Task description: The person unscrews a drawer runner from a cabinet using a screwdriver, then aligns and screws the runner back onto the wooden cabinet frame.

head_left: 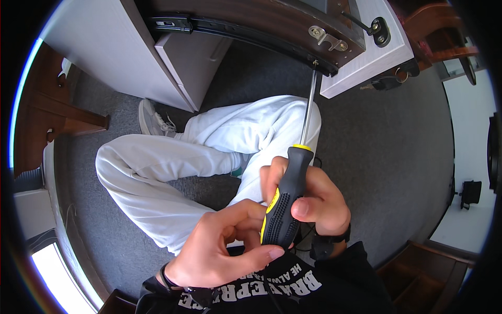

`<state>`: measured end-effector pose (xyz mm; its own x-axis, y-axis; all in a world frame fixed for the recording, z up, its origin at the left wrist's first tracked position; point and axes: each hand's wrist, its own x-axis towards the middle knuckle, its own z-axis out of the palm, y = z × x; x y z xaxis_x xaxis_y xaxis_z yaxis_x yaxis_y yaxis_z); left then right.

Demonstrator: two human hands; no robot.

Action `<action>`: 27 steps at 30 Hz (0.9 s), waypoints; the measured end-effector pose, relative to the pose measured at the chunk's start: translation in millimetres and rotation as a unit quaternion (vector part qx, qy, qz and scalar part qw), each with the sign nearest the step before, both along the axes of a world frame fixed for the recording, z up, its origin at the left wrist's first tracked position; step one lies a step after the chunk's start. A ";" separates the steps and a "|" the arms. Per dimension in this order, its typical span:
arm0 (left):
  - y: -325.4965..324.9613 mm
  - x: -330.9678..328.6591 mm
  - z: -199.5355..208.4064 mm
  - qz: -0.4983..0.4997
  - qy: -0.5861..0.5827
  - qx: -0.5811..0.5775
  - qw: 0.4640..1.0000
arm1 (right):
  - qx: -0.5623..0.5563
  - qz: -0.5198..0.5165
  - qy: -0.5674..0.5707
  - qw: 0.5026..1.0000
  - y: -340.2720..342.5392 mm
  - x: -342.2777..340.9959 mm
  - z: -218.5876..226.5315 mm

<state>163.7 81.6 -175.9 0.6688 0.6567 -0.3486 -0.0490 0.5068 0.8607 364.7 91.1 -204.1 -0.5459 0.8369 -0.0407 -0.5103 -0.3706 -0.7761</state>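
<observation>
Both hands grip a screwdriver (286, 206) with a black and yellow handle. My left hand (222, 243) closes round the butt end of the handle, thumb across it. Further up, my right hand (321, 196) wraps the handle near the shaft. The long metal shaft points away from me, and its tip meets a screw (315, 63) near the end of a black drawer slide (251, 41). That slide runs along the lower side of a dark brown drawer (293, 23). Just above the screw sits a metal bracket (328, 39).
The drawer's pale front panel (366, 65) carries a black lock fitting (380, 32) and hanging keys (397, 78). A pale cabinet (104, 42) stands on the left. My crossed legs (157, 162) rest on grey carpet (381, 172). Dark wooden furniture (52, 115) stands far left.
</observation>
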 end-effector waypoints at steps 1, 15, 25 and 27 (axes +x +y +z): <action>-0.1 2.3 -2.3 0.022 0.005 0.010 1.000 | 0.052 -0.044 -0.162 0.984 -1.6 6.0 2.9; -11.9 9.9 -10.8 0.150 0.187 0.502 0.831 | -0.046 0.064 -0.022 0.997 2.3 -0.2 -1.8; -11.6 15.7 -12.9 0.191 0.253 0.648 0.692 | 0.023 -0.006 -0.155 0.988 3.8 -4.0 4.5; -9.8 16.2 -18.6 0.169 0.268 0.692 0.649 | 0.079 -0.022 -0.246 0.966 0.1 -2.9 7.2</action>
<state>179.9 71.8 -194.5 0.4317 0.6669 0.6073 0.5389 -0.7306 0.4193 361.8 91.3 -196.9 -0.4567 0.8760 -0.1549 -0.0787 -0.2132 -0.9738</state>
